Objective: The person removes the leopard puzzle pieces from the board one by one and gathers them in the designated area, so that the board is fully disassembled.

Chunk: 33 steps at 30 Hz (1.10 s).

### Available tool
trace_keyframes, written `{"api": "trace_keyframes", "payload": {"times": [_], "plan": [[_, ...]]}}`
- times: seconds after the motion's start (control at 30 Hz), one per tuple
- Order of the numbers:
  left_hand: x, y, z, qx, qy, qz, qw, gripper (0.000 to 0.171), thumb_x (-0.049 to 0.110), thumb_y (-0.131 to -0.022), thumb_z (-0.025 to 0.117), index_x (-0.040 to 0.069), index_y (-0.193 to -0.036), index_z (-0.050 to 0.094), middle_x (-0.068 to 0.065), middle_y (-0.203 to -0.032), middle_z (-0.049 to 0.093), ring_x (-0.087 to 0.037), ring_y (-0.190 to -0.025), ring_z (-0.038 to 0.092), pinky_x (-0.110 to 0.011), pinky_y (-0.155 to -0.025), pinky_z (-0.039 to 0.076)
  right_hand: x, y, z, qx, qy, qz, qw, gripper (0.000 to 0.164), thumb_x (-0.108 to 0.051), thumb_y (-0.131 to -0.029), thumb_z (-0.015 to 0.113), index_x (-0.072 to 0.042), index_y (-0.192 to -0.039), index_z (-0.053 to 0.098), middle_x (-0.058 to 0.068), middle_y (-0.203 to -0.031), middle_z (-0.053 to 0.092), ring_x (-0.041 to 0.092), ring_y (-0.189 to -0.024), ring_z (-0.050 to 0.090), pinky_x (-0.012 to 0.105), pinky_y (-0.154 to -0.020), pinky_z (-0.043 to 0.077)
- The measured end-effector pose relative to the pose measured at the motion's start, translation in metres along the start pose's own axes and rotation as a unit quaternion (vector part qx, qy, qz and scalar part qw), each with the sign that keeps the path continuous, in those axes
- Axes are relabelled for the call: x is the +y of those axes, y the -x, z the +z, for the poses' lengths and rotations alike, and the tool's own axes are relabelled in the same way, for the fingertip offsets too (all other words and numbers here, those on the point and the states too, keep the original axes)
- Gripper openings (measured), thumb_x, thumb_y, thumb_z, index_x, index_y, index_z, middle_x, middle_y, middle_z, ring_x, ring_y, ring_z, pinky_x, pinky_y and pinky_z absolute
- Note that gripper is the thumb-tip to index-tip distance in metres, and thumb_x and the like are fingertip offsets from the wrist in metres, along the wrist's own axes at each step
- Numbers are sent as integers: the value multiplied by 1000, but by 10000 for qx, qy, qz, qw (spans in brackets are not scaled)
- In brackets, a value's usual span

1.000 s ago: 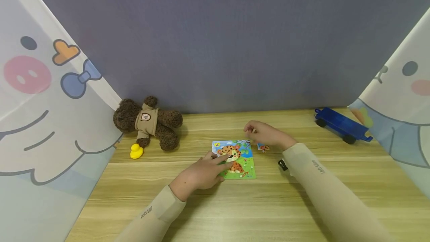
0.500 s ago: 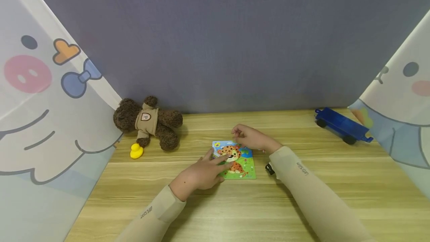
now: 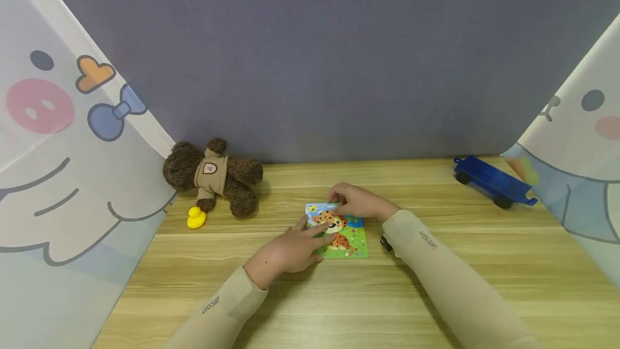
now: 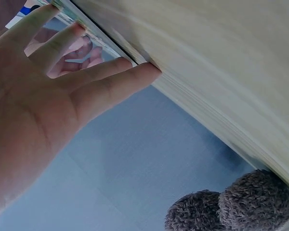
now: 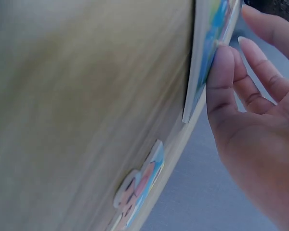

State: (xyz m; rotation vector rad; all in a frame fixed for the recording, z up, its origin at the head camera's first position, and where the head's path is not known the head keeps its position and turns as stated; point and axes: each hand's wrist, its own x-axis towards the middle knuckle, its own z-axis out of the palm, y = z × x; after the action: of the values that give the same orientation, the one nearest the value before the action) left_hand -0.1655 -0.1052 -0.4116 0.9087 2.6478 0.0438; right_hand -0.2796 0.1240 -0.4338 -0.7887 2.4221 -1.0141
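Green-and-blue puzzle board [image 3: 356,236] w/ a spotted leopard pic lies flat, approx. mid-table, under the 2 hands; the table [image 3: 310,306] is light wood-grain. L hand [image 3: 293,249] rests on the board's L side, palm down, fingers straight & spread, 2 of them reaching over the leopard's face & body. L wrist view: fingertips at the board's edge. R hand [image 3: 356,201] is at the board's far edge, nr the upper R corner, fingers bent. R wrist view: thumb & index tips are close tog. right at the printed surface; can't tell if they pinch a piece. A loose puzzle piece [image 5: 142,185], part blue, lies on the table near the board, apart from it, R side.

Brown teddy bear [image 3: 213,174] in a tan top w/ badge lies far L, head to the L. Yellow toy duck [image 3: 196,218] sits nr the bear's arm. Blue toy cart [image 3: 493,181] w/ black wheels stands far R, set at an angle. Grey-blue panel [image 3: 310,63] at the back; 2 cartoon-print panels [image 3: 58,187] at the sides. Beige sleeves [image 3: 227,306] w/ lettering; small black item [image 3: 386,243] by the R cuff.
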Motion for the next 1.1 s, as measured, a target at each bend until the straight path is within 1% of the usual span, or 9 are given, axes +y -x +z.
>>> {"api": "trace_keyframes", "payload": {"times": [0.1,0.33,0.57,0.67,0.93,1.1], "plan": [[-1,-1,0,4,28,20,10000,61,40,-107,64,38,-165,42,5,-179,29,-56,-161,25,-73,-114,48,-1,-2,0,-38,226,-41,9997,33,-22,-102,76,-10,-131,67,10,-130,63,19,-109,61,40,-100,56],[-1,-1,1,-11,-45,20,10000,60,40,-107,64,38,-164,44,5,-179,29,-57,-160,28,-72,-113,49,0,-3,2,-92,179,91,9998,32,-24,-100,78,-16,-130,70,7,-126,61,20,-110,58,42,-101,54],[-1,-1,1,32,-107,46,9999,60,40,-107,65,37,-164,45,5,-179,29,-57,-159,30,-72,-112,50,1,-6,4,-166,148,184,9996,32,-30,-98,81,-20,-127,72,6,-128,58,21,-107,54,40,-96,53],[-1,-1,1,36,-101,71,9999,60,41,-107,64,37,-164,45,5,-179,29,-57,-159,30,-72,-112,50,0,-6,4,-181,165,247,9994,32,-31,-97,82,-21,-125,73,6,-128,57,21,-107,53,40,-96,52],[-3,-2,3,64,-87,101,9999,60,40,-107,64,36,-164,45,4,-178,32,-57,-159,28,-72,-114,49,-5,-6,4,-212,260,290,9990,31,-30,-97,82,-19,-125,73,6,-129,57,22,-111,53,43,-102,52],[-2,-2,2,52,-61,74,9999,60,40,-107,65,37,-164,45,4,-177,33,-57,-160,28,-72,-114,49,-7,-5,6,-208,492,280,9982,30,-29,-98,81,-20,-126,73,5,-123,58,20,-106,53,39,-98,51]]}}
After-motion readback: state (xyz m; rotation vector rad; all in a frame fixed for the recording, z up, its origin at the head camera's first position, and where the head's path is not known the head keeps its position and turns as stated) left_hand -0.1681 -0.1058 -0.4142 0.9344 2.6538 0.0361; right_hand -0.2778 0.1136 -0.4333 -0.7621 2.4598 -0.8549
